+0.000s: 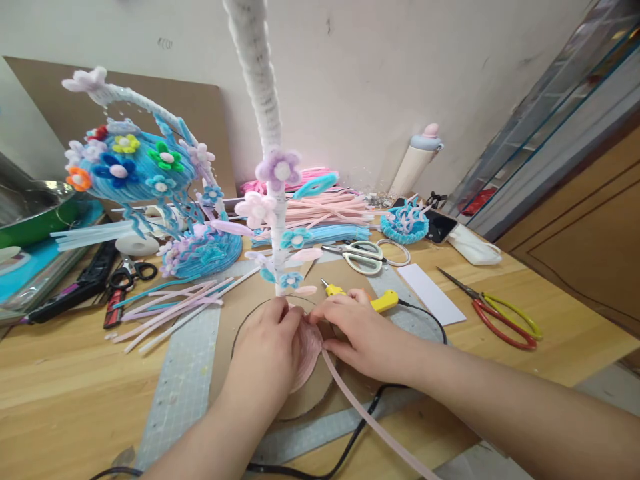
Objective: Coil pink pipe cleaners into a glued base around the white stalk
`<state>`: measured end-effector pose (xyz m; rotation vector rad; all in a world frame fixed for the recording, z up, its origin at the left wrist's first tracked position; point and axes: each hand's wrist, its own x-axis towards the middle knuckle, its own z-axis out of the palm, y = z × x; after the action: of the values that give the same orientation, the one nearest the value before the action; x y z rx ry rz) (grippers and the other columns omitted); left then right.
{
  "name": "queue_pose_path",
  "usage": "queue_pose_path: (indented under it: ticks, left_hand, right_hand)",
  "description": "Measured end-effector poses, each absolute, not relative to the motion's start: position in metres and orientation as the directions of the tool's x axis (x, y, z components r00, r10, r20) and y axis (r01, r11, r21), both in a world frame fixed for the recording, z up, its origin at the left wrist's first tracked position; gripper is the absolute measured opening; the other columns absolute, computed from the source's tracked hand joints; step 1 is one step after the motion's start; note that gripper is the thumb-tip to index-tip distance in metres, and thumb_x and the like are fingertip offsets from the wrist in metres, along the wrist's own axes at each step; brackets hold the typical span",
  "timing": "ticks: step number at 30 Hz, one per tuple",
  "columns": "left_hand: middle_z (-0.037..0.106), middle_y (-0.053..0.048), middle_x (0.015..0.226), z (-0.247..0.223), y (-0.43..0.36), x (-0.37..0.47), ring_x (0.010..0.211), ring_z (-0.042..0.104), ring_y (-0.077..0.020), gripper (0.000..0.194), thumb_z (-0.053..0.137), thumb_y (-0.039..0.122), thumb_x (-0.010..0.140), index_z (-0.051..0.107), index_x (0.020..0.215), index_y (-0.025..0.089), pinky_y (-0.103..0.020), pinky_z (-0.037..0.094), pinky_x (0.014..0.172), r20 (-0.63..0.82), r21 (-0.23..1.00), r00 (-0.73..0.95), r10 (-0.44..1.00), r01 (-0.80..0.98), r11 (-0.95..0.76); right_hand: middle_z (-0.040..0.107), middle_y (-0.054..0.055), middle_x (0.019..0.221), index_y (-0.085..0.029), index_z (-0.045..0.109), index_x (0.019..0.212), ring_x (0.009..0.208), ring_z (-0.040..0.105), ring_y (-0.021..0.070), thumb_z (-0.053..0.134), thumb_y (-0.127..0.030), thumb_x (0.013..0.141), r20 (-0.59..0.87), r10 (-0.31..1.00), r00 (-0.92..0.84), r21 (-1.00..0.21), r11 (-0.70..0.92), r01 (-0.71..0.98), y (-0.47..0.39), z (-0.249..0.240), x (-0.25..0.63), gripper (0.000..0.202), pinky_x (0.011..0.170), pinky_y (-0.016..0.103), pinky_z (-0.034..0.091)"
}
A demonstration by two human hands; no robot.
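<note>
A tall white fuzzy-wrapped stem (pixel 277 227) with purple, pink and blue pipe-cleaner flowers rises from a round cardboard base (pixel 320 393). Pink pipe cleaner is coiled flat (pixel 305 363) on that base around the stem's foot. My left hand (pixel 265 347) rests on the base and coil at the left, fingers bent and closed, their tips partly hidden. On the right side of the coil, my right hand (pixel 367 337) pinches a pink pipe cleaner (pixel 367 417), whose long loose end trails toward me. Both hands' fingertips are close together near the stem.
Behind my right hand lies a yellow glue gun (pixel 385 301) with a black cord. Scissors (pixel 367 257) and red-yellow-handled scissors (pixel 500 320) lie right. Pipe-cleaner bundles (pixel 320 212) stand behind. At left are loose pipe cleaners (pixel 170 307) and a finished blue flowered piece (pixel 145 167).
</note>
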<state>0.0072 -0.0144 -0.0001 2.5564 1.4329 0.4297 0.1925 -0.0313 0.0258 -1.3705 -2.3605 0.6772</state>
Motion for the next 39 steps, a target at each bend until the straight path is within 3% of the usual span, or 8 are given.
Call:
queue_pose_path:
  ticks: [17,39]
  left_hand:
    - [0.055,-0.007,0.094,0.0014,-0.0141,0.0081,0.081,0.056,-0.0193,0.021,0.042,0.019,0.092,0.062,0.091,0.019,-0.033,0.045,0.074,0.169,0.242,0.500,0.850,0.815,-0.527]
    - [0.054,-0.008,0.093,0.0033,-0.0139,0.0094,0.080,0.055,-0.0199,0.023,0.038,0.020,0.092,0.061,0.090,0.019,-0.034,0.044,0.074,0.158,0.250,0.508,0.847,0.809,-0.532]
  right_hand:
    - [0.064,0.001,0.105,-0.023,0.053,0.103,0.101,0.052,0.0210,0.057,-0.007,0.080,0.127,0.878,-0.462,-0.506,0.457,0.731,-0.0382,0.0202,0.1919,0.028,0.084,0.037,0.028]
    - [0.065,0.000,0.097,-0.022,0.054,0.097,0.097,0.053,0.0184,0.053,-0.005,0.080,0.122,0.866,-0.484,-0.513,0.473,0.717,-0.0397,0.0195,0.1905,0.024,0.082,0.035,0.026]
